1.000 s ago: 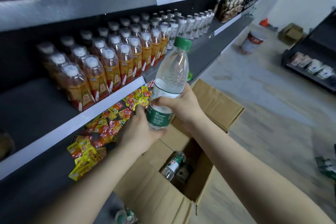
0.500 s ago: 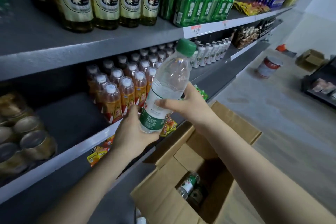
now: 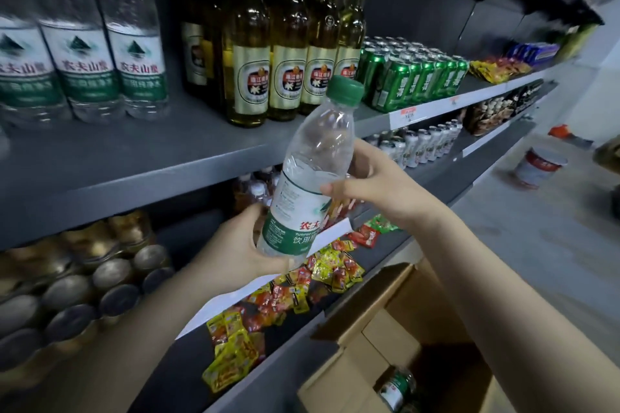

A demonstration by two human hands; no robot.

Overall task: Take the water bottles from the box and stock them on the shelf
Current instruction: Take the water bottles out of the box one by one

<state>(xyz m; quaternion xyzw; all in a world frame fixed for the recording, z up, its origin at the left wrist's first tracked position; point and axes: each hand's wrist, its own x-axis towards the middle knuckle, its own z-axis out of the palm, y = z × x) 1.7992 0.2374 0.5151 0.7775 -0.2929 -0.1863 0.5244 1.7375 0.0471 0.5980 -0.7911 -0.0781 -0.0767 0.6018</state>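
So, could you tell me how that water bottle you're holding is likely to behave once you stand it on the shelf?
The bottle looks full and sealed under its green cap, so probably fairly heavy for its size. It is tall and narrow, so it may tip if nudged. The clear plastic likely dents slightly under the left hand and right hand.

Both hands up, gripping — arms extended forward.
Left hand (image 3: pixel 246 245) cups from below; right hand (image 3: pixel 372 188) wraps higher — thumb forward.

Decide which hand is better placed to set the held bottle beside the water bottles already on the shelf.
Left hand, probably: it cups the bottle at its base and sits nearer the large water bottles upper left. The right hand only steadies the middle.
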